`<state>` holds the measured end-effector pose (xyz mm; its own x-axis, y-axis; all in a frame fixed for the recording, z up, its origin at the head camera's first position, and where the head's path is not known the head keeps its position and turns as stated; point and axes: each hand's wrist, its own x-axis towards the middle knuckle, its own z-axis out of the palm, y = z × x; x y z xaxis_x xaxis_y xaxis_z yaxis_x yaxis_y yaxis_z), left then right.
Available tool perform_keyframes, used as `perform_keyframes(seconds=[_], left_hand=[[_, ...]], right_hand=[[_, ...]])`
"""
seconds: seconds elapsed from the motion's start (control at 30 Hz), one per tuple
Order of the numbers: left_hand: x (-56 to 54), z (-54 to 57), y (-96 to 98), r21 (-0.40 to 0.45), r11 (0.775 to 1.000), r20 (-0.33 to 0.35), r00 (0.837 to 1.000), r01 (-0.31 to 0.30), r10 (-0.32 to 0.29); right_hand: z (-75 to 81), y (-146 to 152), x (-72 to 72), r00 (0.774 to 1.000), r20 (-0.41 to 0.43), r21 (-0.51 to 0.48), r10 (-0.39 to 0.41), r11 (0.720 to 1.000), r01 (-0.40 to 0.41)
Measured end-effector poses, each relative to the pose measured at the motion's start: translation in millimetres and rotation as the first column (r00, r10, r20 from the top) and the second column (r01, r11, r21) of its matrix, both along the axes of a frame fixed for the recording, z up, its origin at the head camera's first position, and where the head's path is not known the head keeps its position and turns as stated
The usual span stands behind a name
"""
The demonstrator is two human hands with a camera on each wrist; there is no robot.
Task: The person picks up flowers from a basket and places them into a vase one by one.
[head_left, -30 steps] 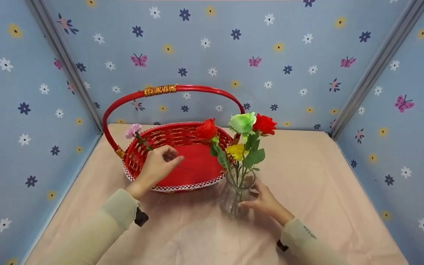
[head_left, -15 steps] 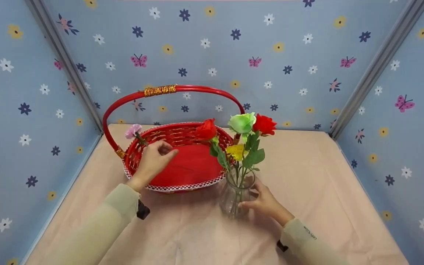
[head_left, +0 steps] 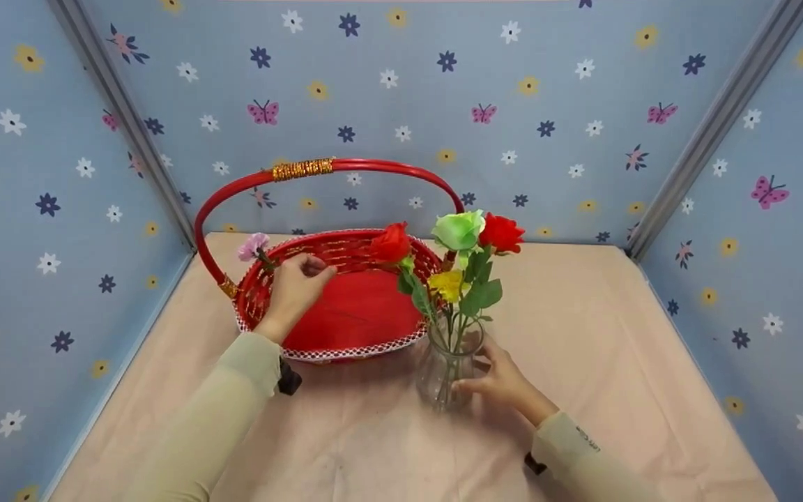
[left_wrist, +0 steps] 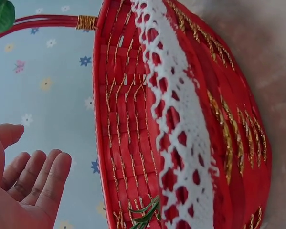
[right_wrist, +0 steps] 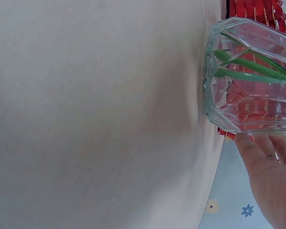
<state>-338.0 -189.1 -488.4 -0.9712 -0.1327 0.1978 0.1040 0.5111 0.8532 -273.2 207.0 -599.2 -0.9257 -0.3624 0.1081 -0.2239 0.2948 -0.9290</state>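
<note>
My left hand (head_left: 297,289) hovers over the left part of a red woven basket (head_left: 366,314), its fingers loosely bent. In the left wrist view nothing lies between the thumb and fingers of the left hand (left_wrist: 30,176). Just beyond it, a pink carnation (head_left: 254,247) leans on the basket's left rim, most of its stem hidden by the hand. With thumb in front and fingers behind, my right hand (head_left: 506,383) grips the right side of a clear glass vase (head_left: 436,380). Upright in the vase are red roses (head_left: 502,235), a green rose (head_left: 459,231) and a yellow flower (head_left: 447,286).
The basket's tall red handle (head_left: 380,166) arches above it, wrapped in gold at the top. White lace (left_wrist: 174,119) edges the rim. A pale pink cloth (head_left: 373,446) covers the table, and flower-patterned blue panels (head_left: 401,90) enclose the back and sides.
My left hand has moved farther back over the basket, closer to the pink carnation. The right hand stays on the vase, and the flowers keep their places.
</note>
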Motion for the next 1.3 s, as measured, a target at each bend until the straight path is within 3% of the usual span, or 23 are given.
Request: perform_keyframes(seconds=[0.4,0.67,0.8,0.9,1.07,1.3], left_hand=[[-17.2,-5.7,0.2,-0.001,0.999,0.009,0.999,-0.043,0.043],[-28.4,-10.9,4.4,0.034,0.994,0.011,0.995,-0.101,0.100],[-29.9,-15.4,3.5,0.058,0.993,0.057,0.994,-0.101,0.098],[-30.2,-20.7,2.2,0.068,0.996,0.119,0.991,-0.062,0.053],[-31.2,-31.3,0.5,0.065,0.998,0.228,0.973,0.019,-0.033],[-30.6,-43.2,-5.4,0.027,0.995,0.369,0.924,0.099,-0.102]], right_hand=[[-0.7,1.8,-1.0,1.000,-0.018,0.005,0.007,1.000,-0.007],[3.8,-0.8,2.1,1.000,0.016,0.016,-0.018,1.000,0.018],[3.9,-1.1,2.3,1.000,0.020,0.016,-0.017,1.000,0.016],[3.3,-0.5,1.6,1.000,0.017,0.020,-0.016,1.000,0.015],[1.8,1.1,0.1,1.000,0.000,0.019,-0.009,1.000,0.009],[-0.7,2.5,-0.4,1.000,-0.017,0.005,0.011,1.000,-0.011]])
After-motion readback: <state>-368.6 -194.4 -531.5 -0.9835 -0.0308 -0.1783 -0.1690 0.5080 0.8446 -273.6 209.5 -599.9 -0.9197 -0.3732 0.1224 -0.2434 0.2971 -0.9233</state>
